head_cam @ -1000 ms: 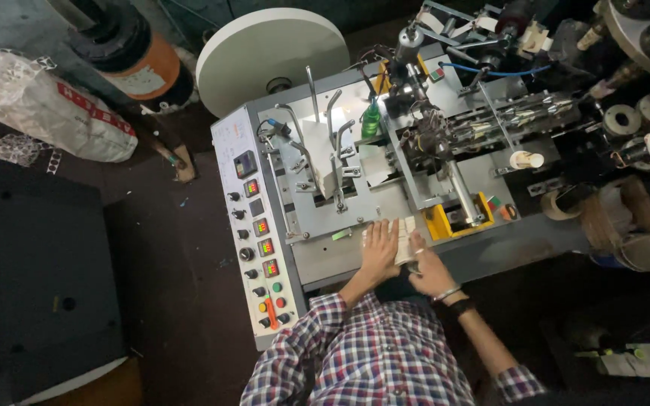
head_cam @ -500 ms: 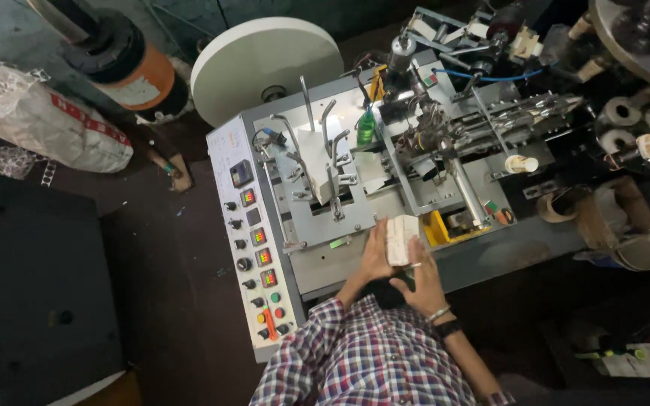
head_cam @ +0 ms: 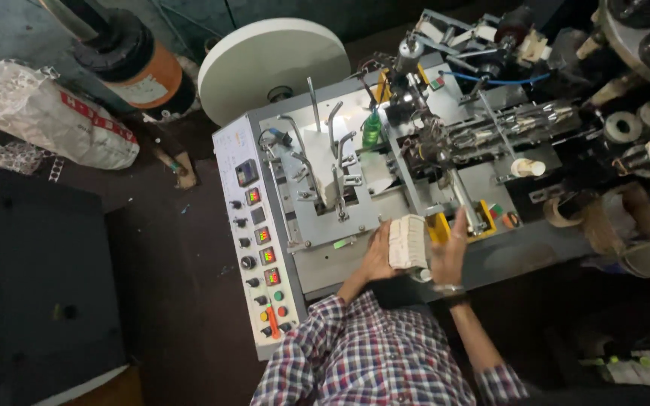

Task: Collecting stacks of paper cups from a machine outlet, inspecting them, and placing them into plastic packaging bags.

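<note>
Both of my hands hold a white stack of paper blanks (head_cam: 408, 242) above the front of a grey machine table (head_cam: 325, 267). My left hand (head_cam: 378, 256) presses the stack's left side. My right hand (head_cam: 449, 248), with a watch on its wrist, presses the right side. Both arms wear plaid sleeves (head_cam: 355, 353). The stack hangs just left of a yellow bracket (head_cam: 439, 225) and a slanted metal rail (head_cam: 460, 197).
A control panel (head_cam: 257, 240) with buttons and small displays runs down the machine's left side. Behind it stands a big white paper roll (head_cam: 265, 64). A green bottle (head_cam: 371, 129), a paper cup (head_cam: 528, 167), a plastic sack (head_cam: 54, 120) and a dark cabinet (head_cam: 31, 286) are around.
The stack lay under my hands on the machine table; both hands have lifted it and turned it upright, moving slightly right. My view has drifted a little.
</note>
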